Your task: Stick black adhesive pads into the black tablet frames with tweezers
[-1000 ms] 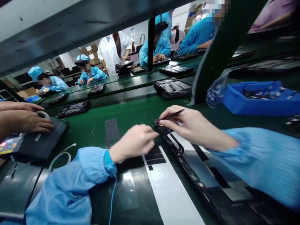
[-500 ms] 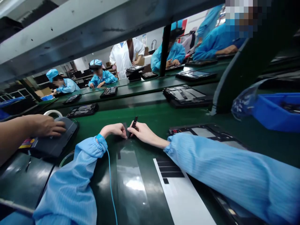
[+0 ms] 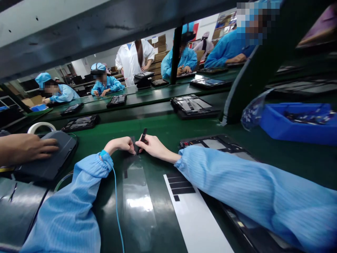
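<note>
My right hand (image 3: pixel 154 147) grips a slim black hand tool (image 3: pixel 144 135), held upright like a pen, its lower end near the bench. Beside it my left hand (image 3: pixel 122 144) is closed, fingertips down at the far end of a clear plastic strip (image 3: pixel 139 196) lying on the green bench. Between my hands a dark, flat piece shows partly; whether my left fingers pinch it I cannot make out. To the right lies a white backing sheet (image 3: pixel 195 214) with several black strips (image 3: pixel 181 185). A tablet-like device (image 3: pixel 216 143) is partly under my right sleeve.
Another person's hand (image 3: pixel 31 149) rests on a grey tape dispenser (image 3: pixel 59 147) at left, by a white tape roll (image 3: pixel 40 125). A blue bin (image 3: pixel 295 130) of small parts stands right. Opened devices (image 3: pixel 193 105) line the far bench, below a slanted post (image 3: pixel 242 80).
The view has swung slightly right, so everything sits farther left in the picture. My hands and the black tool keep nearly the same place over the strip.
</note>
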A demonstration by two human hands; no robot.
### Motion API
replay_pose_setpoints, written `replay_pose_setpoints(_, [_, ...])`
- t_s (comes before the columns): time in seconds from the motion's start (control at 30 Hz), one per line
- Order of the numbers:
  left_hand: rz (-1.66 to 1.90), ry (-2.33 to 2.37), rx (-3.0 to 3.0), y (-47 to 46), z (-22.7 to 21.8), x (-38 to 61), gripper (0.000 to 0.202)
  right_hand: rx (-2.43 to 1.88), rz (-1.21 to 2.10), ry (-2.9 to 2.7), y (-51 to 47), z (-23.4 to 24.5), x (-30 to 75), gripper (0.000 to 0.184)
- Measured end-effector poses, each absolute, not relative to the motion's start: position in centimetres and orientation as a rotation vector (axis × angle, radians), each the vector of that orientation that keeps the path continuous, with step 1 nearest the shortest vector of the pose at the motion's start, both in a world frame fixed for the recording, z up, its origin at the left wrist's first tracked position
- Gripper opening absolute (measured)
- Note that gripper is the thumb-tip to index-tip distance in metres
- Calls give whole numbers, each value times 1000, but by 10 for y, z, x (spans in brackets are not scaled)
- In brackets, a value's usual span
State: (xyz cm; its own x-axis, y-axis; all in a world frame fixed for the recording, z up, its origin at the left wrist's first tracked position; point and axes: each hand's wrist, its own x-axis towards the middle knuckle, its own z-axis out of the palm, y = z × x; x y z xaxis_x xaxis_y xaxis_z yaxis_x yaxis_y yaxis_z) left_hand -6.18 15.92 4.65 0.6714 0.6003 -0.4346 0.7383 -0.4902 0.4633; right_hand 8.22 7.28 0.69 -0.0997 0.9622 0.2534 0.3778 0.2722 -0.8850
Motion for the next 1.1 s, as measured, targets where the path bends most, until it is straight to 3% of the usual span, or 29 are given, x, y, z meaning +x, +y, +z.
replay_pose_setpoints(0.33, [-150,995,2449,126,70,-48,19,-1274,789,-1608,7,92,156,23])
replay_pose_setpoints(0.53, [634,316,2594,30,58,1,12,-1505,1026,-1478,-58,54,194,31])
replay_pose_setpoints(0.77, [644,193,2618,0,14,6,17,-1496,1031,-1364,-52,26,185,23])
replay_pose_setpoints(1.1, [558,218,2708,-4,8,4,22,-1528,934,-1404,-45,32,183,21])
